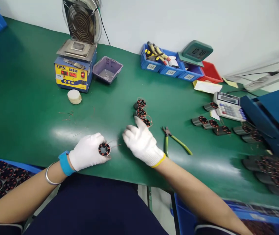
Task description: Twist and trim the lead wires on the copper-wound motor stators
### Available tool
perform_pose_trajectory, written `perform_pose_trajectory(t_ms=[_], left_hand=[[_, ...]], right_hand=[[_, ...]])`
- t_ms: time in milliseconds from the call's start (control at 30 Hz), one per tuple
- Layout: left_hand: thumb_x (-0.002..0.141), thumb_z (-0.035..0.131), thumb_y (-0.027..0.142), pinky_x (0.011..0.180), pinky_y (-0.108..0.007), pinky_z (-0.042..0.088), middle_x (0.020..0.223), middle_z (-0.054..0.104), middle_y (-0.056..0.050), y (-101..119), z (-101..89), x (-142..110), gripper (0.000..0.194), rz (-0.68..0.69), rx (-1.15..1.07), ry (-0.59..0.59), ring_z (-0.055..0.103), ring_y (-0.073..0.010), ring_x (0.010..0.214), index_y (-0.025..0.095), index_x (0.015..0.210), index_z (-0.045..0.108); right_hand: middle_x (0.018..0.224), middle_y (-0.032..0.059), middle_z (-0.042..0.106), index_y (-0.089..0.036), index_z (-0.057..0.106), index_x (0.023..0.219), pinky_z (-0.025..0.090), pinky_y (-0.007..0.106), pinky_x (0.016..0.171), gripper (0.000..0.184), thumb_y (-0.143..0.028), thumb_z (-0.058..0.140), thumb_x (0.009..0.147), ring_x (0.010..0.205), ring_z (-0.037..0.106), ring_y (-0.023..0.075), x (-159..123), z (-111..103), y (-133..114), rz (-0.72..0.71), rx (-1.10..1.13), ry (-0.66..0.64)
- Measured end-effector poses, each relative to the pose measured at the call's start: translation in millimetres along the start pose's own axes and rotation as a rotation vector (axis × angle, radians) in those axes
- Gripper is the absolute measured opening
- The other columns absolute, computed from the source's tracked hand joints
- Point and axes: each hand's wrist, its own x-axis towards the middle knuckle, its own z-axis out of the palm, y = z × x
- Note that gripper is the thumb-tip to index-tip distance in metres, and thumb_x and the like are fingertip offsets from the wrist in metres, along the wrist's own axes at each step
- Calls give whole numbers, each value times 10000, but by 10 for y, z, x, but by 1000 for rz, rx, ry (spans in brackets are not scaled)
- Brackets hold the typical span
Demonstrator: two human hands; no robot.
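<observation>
My left hand (88, 151), in a white glove, is closed around a motor stator (104, 149) just above the bench's near edge. The stator's round end with copper windings faces up, and thin loose wire ends (115, 145) stick out to its right. To the right, my gloved right hand (140, 142) hovers with its fingers apart and nothing visible in them. Just beyond that hand stand three stators in a short row (141, 113), with loops of copper wire around them; the hand partly covers the nearest one. Green-handled cutting pliers (170, 137) lie to its right.
A yellow-and-blue solder pot (72, 76) stands at back left beside a fan (82, 26) and a purple tray (107, 70). Blue tool bins (170, 70) line the wall. More stators (199, 120) sit at right, near a calculator (228, 106). Wire scraps (69, 115) lie left.
</observation>
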Motion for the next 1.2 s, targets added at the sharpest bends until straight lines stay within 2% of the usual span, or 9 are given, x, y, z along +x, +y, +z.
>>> perform_pose_trajectory(t_ms=[200,400,467,567,633,733,933,1033,1200], left_hand=[[671,683,552,633,-314,409,825,610,-49,5,18,10,395,-15,-9,2,588,-222,730,200,833,610],[687,654,560,654,-317,413,771,598,-31,-16,7,-18,381,-20,45,22,590,-219,720,197,793,610],[584,718,593,722,-346,435,853,632,-52,6,-17,-44,489,-30,56,40,593,-254,811,200,864,633],[539,748,589,822,-390,443,1070,635,-94,122,-33,-57,669,-44,38,107,571,-298,964,195,1062,610],[654,695,534,816,-392,442,1065,640,-93,225,-19,-25,558,-54,34,107,573,-291,962,190,1082,598],[805,578,413,745,-379,429,875,650,-66,314,24,74,254,-47,72,65,585,-265,852,193,926,618],[817,567,320,685,-334,404,779,624,-39,222,-19,208,127,-54,61,31,576,-228,780,195,835,588],[795,603,387,664,-322,397,749,620,-23,214,-61,209,188,-77,33,9,575,-219,752,202,821,585],[822,560,313,682,-322,394,774,620,-38,247,-11,208,119,-66,71,69,571,-216,767,197,796,569]], right_hand=[[1277,125,589,-192,567,1248,150,650,1100,409,-280,580,849,1228,454,315,-254,-102,-152,-45,-46,119],[1005,24,687,-269,654,1005,122,550,1162,291,-123,419,917,1157,516,209,-108,46,-341,-185,-61,239],[1055,49,673,-247,632,1068,176,540,1153,214,-232,509,893,1147,526,238,-211,37,-139,-109,-2,253],[1257,154,561,-152,521,1256,294,538,1092,660,-525,668,731,1207,471,331,-602,79,245,165,70,299],[1388,220,414,-118,424,1348,316,569,1053,950,-622,711,595,1277,373,416,-946,195,441,477,37,297],[1434,245,327,-110,353,1385,307,592,1028,1002,-580,704,572,1308,296,468,-1398,440,569,778,-22,212],[1411,264,352,-88,354,1379,328,554,1015,974,-568,682,597,1289,337,454,-1631,602,634,855,-66,178],[1411,258,378,-82,352,1392,375,522,978,955,-573,656,631,1273,379,439,-1608,472,756,868,-40,67],[1283,155,555,-175,439,1356,483,436,760,619,-446,504,803,1063,574,362,-1559,150,763,910,11,-212]])
